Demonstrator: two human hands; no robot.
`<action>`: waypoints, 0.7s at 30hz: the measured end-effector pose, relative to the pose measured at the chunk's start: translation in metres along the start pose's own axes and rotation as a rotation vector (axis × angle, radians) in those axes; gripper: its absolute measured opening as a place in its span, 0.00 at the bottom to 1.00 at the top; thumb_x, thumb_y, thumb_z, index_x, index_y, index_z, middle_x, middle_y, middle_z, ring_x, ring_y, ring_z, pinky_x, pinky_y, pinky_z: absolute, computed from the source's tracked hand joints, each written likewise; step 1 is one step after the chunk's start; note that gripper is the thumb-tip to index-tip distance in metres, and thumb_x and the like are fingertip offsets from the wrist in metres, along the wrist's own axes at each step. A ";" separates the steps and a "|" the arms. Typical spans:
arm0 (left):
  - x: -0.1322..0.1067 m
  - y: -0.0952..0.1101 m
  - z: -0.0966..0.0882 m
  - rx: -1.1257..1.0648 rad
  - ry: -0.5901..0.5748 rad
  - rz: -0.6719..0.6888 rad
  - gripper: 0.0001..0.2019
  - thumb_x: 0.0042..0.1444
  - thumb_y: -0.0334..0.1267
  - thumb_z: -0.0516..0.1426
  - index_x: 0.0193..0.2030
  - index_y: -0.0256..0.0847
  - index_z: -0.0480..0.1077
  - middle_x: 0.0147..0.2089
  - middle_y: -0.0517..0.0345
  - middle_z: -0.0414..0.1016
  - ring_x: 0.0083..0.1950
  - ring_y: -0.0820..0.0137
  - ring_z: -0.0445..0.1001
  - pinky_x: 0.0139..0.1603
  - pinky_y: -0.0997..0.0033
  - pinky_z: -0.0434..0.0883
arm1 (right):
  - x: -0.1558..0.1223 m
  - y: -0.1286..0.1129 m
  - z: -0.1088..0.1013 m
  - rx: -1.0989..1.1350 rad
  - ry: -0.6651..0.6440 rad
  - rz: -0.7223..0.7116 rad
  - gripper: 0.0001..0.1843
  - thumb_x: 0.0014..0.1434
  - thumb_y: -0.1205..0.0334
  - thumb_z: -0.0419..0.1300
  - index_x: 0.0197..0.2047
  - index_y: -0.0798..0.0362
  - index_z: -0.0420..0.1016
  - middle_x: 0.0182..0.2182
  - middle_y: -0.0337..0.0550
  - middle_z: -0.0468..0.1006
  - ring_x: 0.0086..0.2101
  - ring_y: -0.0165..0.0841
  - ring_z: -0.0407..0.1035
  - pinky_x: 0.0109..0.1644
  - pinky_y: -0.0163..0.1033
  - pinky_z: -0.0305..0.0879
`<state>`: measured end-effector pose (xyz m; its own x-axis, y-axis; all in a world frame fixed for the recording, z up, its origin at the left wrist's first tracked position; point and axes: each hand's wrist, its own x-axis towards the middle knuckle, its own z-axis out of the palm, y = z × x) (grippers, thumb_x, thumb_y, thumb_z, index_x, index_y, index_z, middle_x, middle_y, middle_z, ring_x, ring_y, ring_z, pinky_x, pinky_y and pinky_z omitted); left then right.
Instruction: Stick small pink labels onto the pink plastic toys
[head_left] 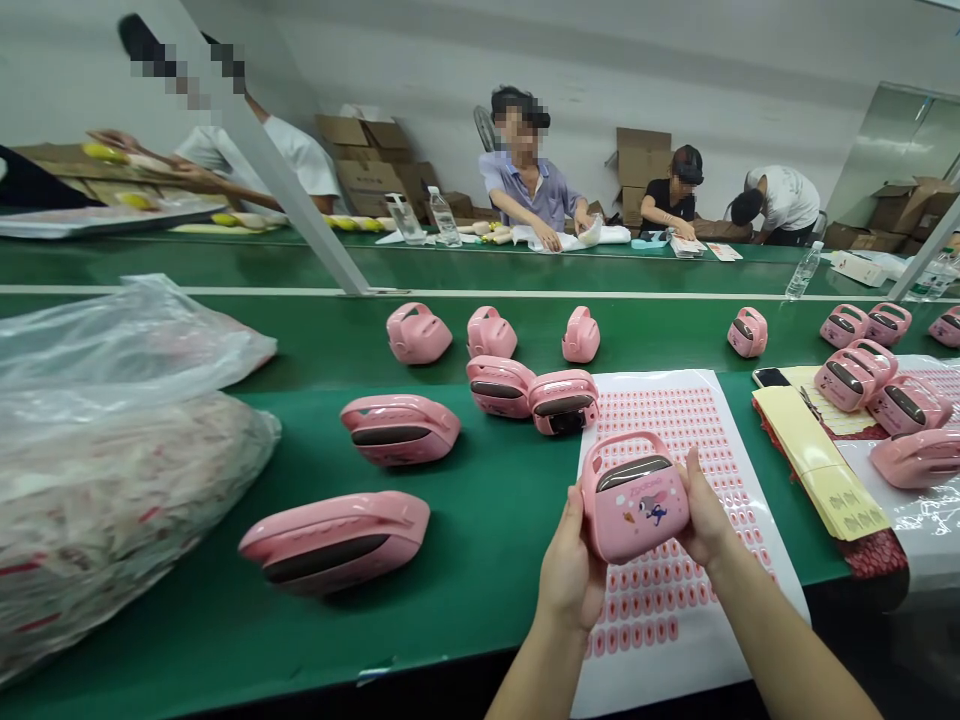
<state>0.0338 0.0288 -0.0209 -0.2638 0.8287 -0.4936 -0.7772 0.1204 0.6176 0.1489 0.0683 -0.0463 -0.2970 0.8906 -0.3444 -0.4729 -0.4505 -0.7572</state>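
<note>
My left hand [571,570] and my right hand [701,510] grip a pink plastic handled device [634,510] from both sides, holding it above a white sheet of small pink labels [660,600]. Its front has a dark slot and a cartoon animal sticker. Similar pink devices lie on the green conveyor belt [480,560], two of them close beyond my hands [562,402] [499,387]. Others sit to the left [400,430] [334,542] and in a cluster at the right [855,373].
A bulging clear plastic bag [112,480] of printed material lies at the left. On the right are yellow sheets [817,460] and a phone [772,377]. Metal rails [300,190] cross the view. Beyond the belt, several co-workers [525,180] work among cardboard boxes [641,165] and water bottles [444,217].
</note>
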 end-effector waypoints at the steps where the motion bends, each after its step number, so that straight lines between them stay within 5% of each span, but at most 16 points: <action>1: 0.001 0.001 0.000 -0.012 0.001 -0.034 0.17 0.65 0.38 0.47 0.55 0.38 0.70 0.42 0.51 0.81 0.46 0.65 0.77 0.48 0.67 0.73 | 0.000 0.001 -0.002 -0.029 0.005 -0.013 0.38 0.52 0.28 0.49 0.46 0.54 0.75 0.39 0.49 0.82 0.47 0.43 0.73 0.54 0.47 0.64; 7: 0.007 0.005 -0.005 0.004 -0.041 -0.223 0.20 0.65 0.41 0.46 0.60 0.35 0.64 0.44 0.45 0.79 0.34 0.64 0.79 0.29 0.69 0.75 | 0.004 -0.001 -0.015 -0.228 0.104 -0.094 0.49 0.44 0.29 0.59 0.63 0.49 0.60 0.58 0.50 0.69 0.57 0.44 0.63 0.59 0.48 0.60; 16: 0.020 0.005 0.010 -0.003 0.019 -0.195 0.20 0.64 0.44 0.47 0.54 0.31 0.68 0.38 0.45 0.80 0.40 0.61 0.79 0.41 0.63 0.75 | 0.008 -0.006 0.001 -0.008 0.086 0.073 0.33 0.47 0.33 0.59 0.40 0.56 0.76 0.36 0.50 0.82 0.44 0.43 0.75 0.48 0.44 0.69; 21: 0.034 -0.001 0.009 0.054 -0.221 -0.306 0.17 0.62 0.46 0.52 0.41 0.32 0.73 0.34 0.45 0.80 0.40 0.58 0.79 0.44 0.61 0.73 | 0.017 -0.017 -0.017 -0.047 0.137 -0.051 0.28 0.42 0.47 0.69 0.44 0.54 0.74 0.35 0.46 0.82 0.37 0.40 0.76 0.41 0.41 0.69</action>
<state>0.0308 0.0614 -0.0325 0.1097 0.8473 -0.5196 -0.7681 0.4040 0.4968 0.1659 0.0925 -0.0487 -0.1556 0.9139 -0.3750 -0.4442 -0.4038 -0.7998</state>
